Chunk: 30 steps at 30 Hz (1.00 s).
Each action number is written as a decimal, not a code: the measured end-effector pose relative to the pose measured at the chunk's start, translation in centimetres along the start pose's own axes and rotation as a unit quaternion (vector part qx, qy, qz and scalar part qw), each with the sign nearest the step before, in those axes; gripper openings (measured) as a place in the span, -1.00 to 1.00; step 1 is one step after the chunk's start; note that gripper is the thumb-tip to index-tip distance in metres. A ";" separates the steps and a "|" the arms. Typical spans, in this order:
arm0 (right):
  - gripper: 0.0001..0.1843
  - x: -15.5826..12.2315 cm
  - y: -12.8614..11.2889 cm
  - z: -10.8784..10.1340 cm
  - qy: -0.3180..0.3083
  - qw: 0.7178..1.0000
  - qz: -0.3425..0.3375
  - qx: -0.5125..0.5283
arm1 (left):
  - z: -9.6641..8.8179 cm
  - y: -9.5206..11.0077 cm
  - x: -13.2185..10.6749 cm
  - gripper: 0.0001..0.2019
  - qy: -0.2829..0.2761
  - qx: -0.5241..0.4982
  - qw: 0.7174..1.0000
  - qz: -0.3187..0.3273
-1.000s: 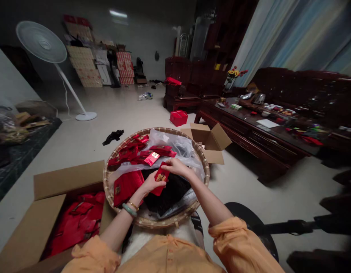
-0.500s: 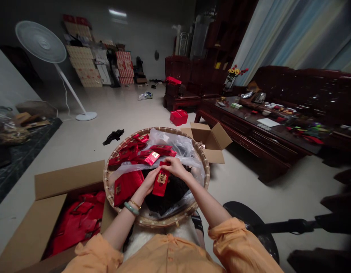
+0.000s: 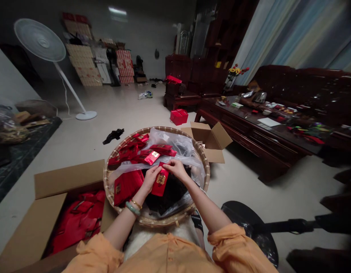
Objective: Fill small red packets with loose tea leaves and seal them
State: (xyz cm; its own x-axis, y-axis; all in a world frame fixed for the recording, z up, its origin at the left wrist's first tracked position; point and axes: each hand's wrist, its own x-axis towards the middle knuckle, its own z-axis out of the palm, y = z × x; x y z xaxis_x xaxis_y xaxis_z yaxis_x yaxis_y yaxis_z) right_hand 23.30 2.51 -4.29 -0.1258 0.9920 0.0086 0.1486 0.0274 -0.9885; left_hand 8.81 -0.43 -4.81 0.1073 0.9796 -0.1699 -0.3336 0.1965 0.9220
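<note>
A small red packet (image 3: 161,182) with a gold label is pinched at its top between my left hand (image 3: 151,178) and my right hand (image 3: 175,169), over a round woven basket (image 3: 127,142) on my lap. The packet hangs upright above a dark heap (image 3: 170,191) lying on clear plastic (image 3: 181,146). A stack of flat red packets (image 3: 126,186) lies just left of my left hand. Several filled red packets (image 3: 141,149) sit at the far side of the basket.
An open cardboard box (image 3: 50,185) with red bags (image 3: 79,220) stands at my left. A smaller open carton (image 3: 211,140) sits beyond the basket. A long dark wooden table (image 3: 249,132) runs along the right; a white standing fan (image 3: 41,41) stands at the far left.
The red packet has turned from tilted to upright, and both hands have closed in on its top edge. My view has barely shifted.
</note>
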 end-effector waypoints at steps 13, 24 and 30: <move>-0.60 -0.7 -0.1 -0.5 -0.061 0.995 0.039 0.066 | 0.0 0.6 0.1 -0.67 -0.010 -0.049 0.995 -0.089; -0.59 -0.8 0.1 -0.5 -0.064 0.994 0.051 0.076 | 0.0 0.4 0.0 -0.72 -0.019 -0.056 0.993 -0.100; -0.56 -0.6 0.5 -0.5 -0.053 0.991 0.070 0.102 | -0.3 0.3 0.1 -0.71 0.003 -0.069 0.994 -0.086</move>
State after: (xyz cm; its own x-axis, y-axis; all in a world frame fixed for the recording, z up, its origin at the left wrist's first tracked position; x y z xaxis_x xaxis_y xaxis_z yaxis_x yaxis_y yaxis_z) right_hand 23.93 1.94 -4.72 -0.2218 0.9657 -0.1354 -0.0281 -0.1451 -0.9890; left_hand 8.46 -0.23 -4.69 0.1675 0.9313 -0.3235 -0.4367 0.3643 0.8226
